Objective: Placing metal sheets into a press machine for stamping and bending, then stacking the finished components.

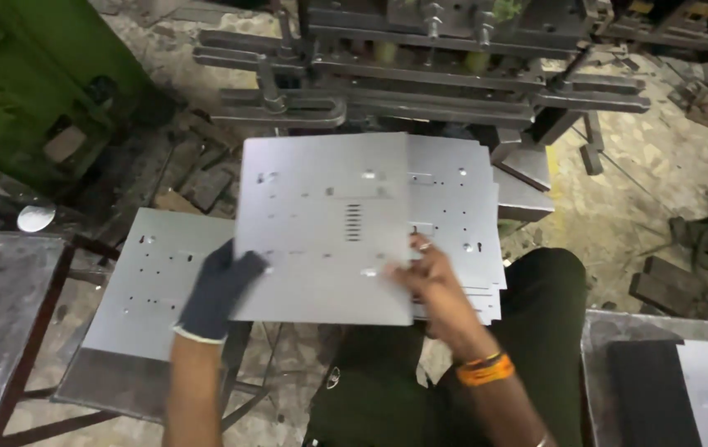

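Floor: stained concrete [619, 190] under a steel press frame [420, 83].
Sheet: punched grey metal sheet [329, 223] held flat above the lap.
Left hand [217, 285]: gloved, fingers clamped on its left edge.
Right hand [432, 277]: bare, fingers gripping its right edge, over a stack of sheets [461, 199].

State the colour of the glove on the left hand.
Dark grey glove with a white cuff, seen in the head view.

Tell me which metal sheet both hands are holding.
The top, middle sheet, gripped by left hand and right hand; the left sheet and right stack lie untouched.
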